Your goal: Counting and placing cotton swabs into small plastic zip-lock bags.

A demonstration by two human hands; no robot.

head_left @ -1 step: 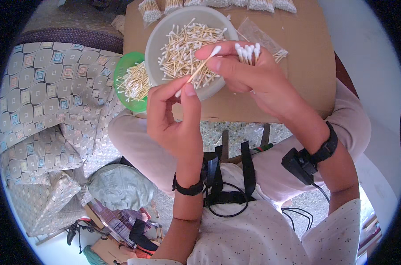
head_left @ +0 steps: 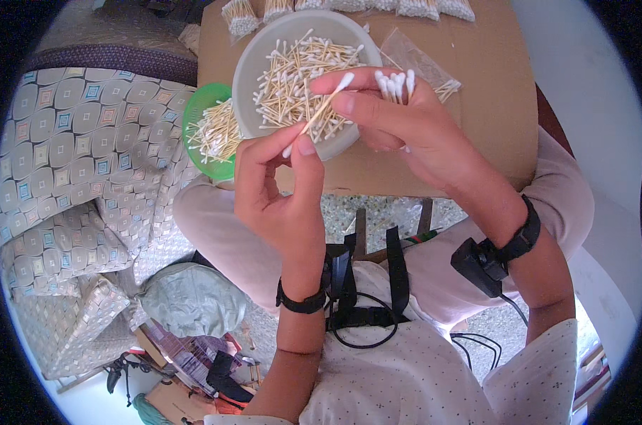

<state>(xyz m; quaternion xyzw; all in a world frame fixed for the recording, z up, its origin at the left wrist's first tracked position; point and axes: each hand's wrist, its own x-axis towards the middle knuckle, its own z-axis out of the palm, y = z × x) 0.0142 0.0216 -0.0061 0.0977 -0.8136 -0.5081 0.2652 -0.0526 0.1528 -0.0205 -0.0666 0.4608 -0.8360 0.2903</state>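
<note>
Between my two hands slants one cotton swab (head_left: 318, 118) with white tips. My left hand (head_left: 282, 177) pinches its lower end between thumb and forefinger. Near its upper end, the thumb and forefinger of my right hand (head_left: 399, 113) close on the same swab. Several more cotton swabs (head_left: 395, 83) stand bunched in the right hand's curled fingers, white heads up. Just beyond the hands, a white bowl (head_left: 247, 71) holds a heap of loose swabs, partly hidden by my fingers. A green bowl (head_left: 197, 164) with more swabs sits at its left.
Filled clear bags of swabs (head_left: 416, 8) line the far edge of the brown board (head_left: 491, 92). An open clear plastic bag (head_left: 413, 53) with some swabs lies right of the white bowl. A patterned sofa (head_left: 87, 142) stands at left, a grey-green bundle (head_left: 193, 299) below it.
Almost nothing differs. My left fingertips and the lower end of the swab have shifted very slightly to the right.
</note>
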